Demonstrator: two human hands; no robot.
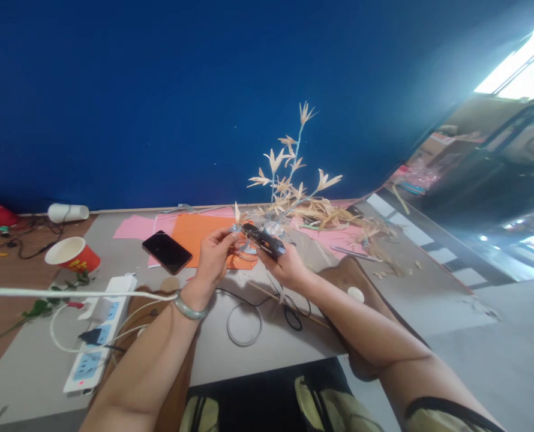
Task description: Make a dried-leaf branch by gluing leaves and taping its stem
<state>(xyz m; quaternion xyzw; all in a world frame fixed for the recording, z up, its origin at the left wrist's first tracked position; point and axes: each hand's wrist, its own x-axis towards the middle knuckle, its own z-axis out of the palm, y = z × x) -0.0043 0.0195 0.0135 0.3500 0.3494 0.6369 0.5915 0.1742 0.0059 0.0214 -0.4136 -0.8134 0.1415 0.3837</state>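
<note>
Pinched in the fingertips of my left hand (216, 255) is a small pale husk flower (237, 215) with a bluish base. My right hand (289, 267) grips a black glue gun (263, 240), its nozzle end pointing left, close to the flower's base. Whether the nozzle touches the flower is too small to tell. Just behind my hands stands a branching stem of husk flowers (297, 144), upright against the blue wall. Orange paper (195, 231) lies beneath and behind my left hand. Dry husk strips (323, 211) are heaped to the right.
To the left are a dark phone (167, 252), a red paper cup (72, 255) and a power strip (100, 336) with plugged-in cords. A white cable (78, 293) crosses to my left wrist. A coiled grey wire (244, 324) lies in front. Pink paper (334, 240) sits under the husks.
</note>
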